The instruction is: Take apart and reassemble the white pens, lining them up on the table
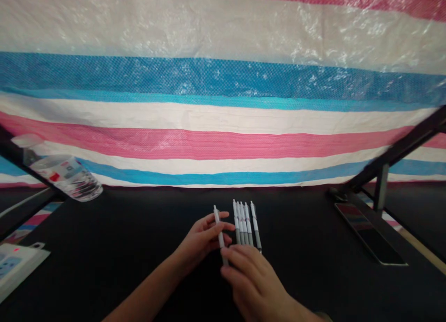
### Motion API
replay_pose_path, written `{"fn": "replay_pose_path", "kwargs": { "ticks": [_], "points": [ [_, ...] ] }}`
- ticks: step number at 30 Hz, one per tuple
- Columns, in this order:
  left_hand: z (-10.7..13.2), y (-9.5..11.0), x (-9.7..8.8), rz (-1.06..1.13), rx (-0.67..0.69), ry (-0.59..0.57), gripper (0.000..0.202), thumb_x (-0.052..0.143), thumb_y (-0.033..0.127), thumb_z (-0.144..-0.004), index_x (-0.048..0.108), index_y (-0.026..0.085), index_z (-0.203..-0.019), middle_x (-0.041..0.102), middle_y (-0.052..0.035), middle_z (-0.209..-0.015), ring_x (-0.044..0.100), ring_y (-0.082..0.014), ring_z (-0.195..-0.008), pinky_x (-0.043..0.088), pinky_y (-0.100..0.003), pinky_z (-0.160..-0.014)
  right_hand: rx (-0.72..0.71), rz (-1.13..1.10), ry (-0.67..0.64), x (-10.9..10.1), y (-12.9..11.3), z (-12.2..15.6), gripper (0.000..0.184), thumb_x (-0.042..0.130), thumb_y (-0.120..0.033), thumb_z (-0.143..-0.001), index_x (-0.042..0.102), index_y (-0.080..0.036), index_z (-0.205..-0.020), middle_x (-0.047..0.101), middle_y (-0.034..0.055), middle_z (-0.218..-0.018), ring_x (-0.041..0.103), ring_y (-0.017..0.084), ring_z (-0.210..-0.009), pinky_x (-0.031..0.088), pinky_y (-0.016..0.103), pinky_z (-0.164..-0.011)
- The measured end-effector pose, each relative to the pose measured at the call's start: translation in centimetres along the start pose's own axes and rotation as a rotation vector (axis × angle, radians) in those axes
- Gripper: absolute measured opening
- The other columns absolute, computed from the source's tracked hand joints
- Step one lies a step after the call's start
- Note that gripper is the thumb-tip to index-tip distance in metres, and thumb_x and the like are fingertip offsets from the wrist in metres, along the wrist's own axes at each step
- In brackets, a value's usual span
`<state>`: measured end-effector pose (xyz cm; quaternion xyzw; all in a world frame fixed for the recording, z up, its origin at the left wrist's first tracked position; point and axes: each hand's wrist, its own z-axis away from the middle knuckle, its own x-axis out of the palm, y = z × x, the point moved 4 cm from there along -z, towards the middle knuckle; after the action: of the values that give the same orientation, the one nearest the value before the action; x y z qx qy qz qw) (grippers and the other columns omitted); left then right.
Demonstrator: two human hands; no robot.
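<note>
A white click pen (219, 226) with a grey grip is held between my two hands, its push button pointing away from me. My left hand (202, 238) pinches its barrel between thumb and fingers, with the other fingers spread. The fingertips of my right hand (252, 273) close around the lower grip end and hide its tip. Just beyond my right hand, several matching pens (244, 222) lie side by side on the black table, buttons facing away. The rightmost pen (255, 224) sits slightly apart from the others.
At the left stands a clear plastic bottle (75, 178) by a black frame bar. A white power strip (17, 266) with a red light is at the left edge. On the right lies a dark phone (371, 236). A striped tarp (223, 145) hangs behind the black table (139, 220).
</note>
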<state>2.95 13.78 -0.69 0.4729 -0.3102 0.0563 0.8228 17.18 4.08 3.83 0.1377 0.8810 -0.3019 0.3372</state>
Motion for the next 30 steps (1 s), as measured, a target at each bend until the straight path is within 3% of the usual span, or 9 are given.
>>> {"fn": "replay_pose_path", "kwargs": {
  "ticks": [1, 2, 5, 7, 11, 18, 24, 28, 30],
  "points": [
    [-0.1, 0.3, -0.2, 0.03, 0.017, 0.002, 0.049, 0.09, 0.031, -0.069, 0.07, 0.013, -0.11, 0.076, -0.0121, -0.096, 0.071, -0.0167, -0.071, 0.056, -0.028, -0.069, 0.231, -0.189, 0.16, 0.2, 1.0, 0.4, 0.03, 0.049, -0.019, -0.098, 0.051, -0.021, -0.128, 0.062, 0.0162, -0.13, 0.059, 0.028, -0.122, 0.051, 0.044, -0.1],
    [-0.3, 0.4, -0.4, 0.052, 0.023, -0.002, 0.046, 0.09, 0.031, -0.068, 0.073, 0.012, -0.106, 0.076, -0.0118, -0.095, 0.071, -0.0167, -0.073, 0.056, -0.027, -0.071, 0.44, -0.421, 0.223, 1.0, 1.9, 0.9, 0.028, 0.051, -0.026, -0.098, 0.05, -0.022, -0.126, 0.062, 0.0154, -0.126, 0.061, 0.026, -0.117, 0.055, 0.04, -0.094],
    [-0.6, 0.3, -0.5, 0.086, 0.012, -0.05, 0.043, 0.09, 0.033, -0.07, 0.076, 0.012, -0.104, 0.074, -0.009, -0.087, 0.07, -0.015, -0.071, 0.055, -0.024, -0.069, 0.923, -1.201, 0.107, 4.9, 2.7, 1.6, 0.042, 0.056, -0.051, -0.094, 0.052, -0.021, -0.122, 0.063, 0.0123, -0.115, 0.068, 0.023, -0.096, 0.057, 0.036, -0.076],
    [-0.6, -0.1, -0.5, 0.079, 0.002, -0.086, 0.043, 0.089, 0.034, -0.071, 0.077, 0.013, -0.106, 0.073, -0.0077, -0.084, 0.07, -0.0149, -0.07, 0.055, -0.023, -0.067, 1.073, -1.612, -0.058, 6.9, 1.9, 1.4, 0.055, 0.062, -0.062, -0.087, 0.059, -0.016, -0.115, 0.067, 0.0104, -0.101, 0.069, 0.02, -0.08, 0.054, 0.031, -0.066],
    [-0.4, -0.9, -0.6, 0.06, -0.034, -0.126, 0.043, 0.088, 0.038, -0.072, 0.078, 0.013, -0.106, 0.07, -0.0079, -0.088, 0.071, -0.0171, -0.073, 0.056, -0.027, -0.069, 1.083, -1.844, -0.054, 8.4, 1.7, 1.6, 0.051, 0.074, -0.059, -0.081, 0.065, -0.012, -0.1, 0.063, 0.0001, -0.066, 0.059, 0.011, -0.054, 0.042, 0.021, -0.055],
    [-0.5, -1.2, -1.1, -0.004, 0.012, -0.042, 0.039, 0.093, 0.035, -0.063, 0.079, 0.012, -0.091, 0.072, -0.0074, -0.078, 0.069, -0.0162, -0.067, 0.056, -0.027, -0.067, 1.108, -1.817, -0.052, 9.5, 2.3, 3.4, 0.054, 0.077, -0.066, -0.075, 0.06, -0.014, -0.08, 0.053, -0.0043, -0.047, 0.042, 0.006, -0.038, 0.029, 0.017, -0.041],
    [-0.2, -1.1, -0.4, -0.097, 0.043, 0.057, 0.044, 0.095, 0.04, -0.057, 0.078, 0.011, -0.085, 0.072, -0.0061, -0.072, 0.067, -0.0146, -0.06, 0.054, -0.025, -0.058, 1.287, -1.632, 0.019, 8.8, 2.1, 3.5, 0.057, 0.087, -0.061, -0.064, 0.063, -0.012, -0.076, 0.057, -0.0035, -0.047, 0.044, 0.005, -0.037, 0.028, 0.016, -0.041],
    [-0.4, -0.9, -0.8, -0.047, 0.059, 0.044, 0.041, 0.094, 0.038, -0.061, 0.079, 0.011, -0.088, 0.071, -0.0056, -0.074, 0.067, -0.014, -0.062, 0.054, -0.023, -0.059, 1.273, -1.814, 0.054, 8.7, 1.6, 3.7, 0.064, 0.089, -0.057, -0.065, 0.068, -0.013, -0.106, 0.076, 0.0075, -0.085, 0.069, 0.013, -0.065, 0.046, 0.022, -0.06],
    [-0.6, -0.8, -1.1, -0.02, 0.064, 0.025, 0.041, 0.094, 0.036, -0.061, 0.079, 0.011, -0.09, 0.07, -0.0048, -0.074, 0.067, -0.0139, -0.062, 0.055, -0.024, -0.059, 1.235, -1.917, 0.014, 8.9, 1.4, 3.8, 0.058, 0.086, -0.057, -0.07, 0.069, -0.013, -0.103, 0.077, 0.0078, -0.086, 0.072, 0.016, -0.074, 0.049, 0.024, -0.065]
  ]
}}
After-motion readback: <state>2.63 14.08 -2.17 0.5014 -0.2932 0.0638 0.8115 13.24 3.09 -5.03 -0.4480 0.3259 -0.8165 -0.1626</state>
